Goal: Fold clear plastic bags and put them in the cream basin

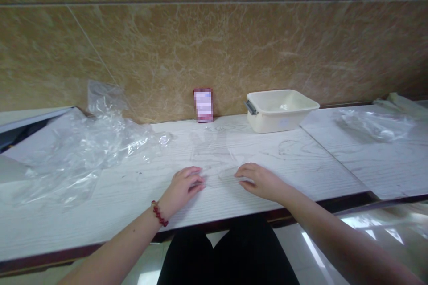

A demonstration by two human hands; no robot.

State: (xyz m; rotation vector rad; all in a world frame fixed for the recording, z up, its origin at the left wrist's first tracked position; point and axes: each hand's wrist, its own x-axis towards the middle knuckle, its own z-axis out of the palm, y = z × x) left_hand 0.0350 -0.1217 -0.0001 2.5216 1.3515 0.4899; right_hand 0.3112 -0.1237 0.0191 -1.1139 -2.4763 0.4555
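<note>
A clear film appears to lie at frame centre on the white surface, between the left hand and right hand. Possible fault: slipping or creasing, caused by thin, slick material and a loose hold. Long axis: apparently up the frame, toward the red-edged card; its faint outline hides which end leads. On both hands, thumb and fingers stand apart; contact with the film cannot be confirmed.
</note>
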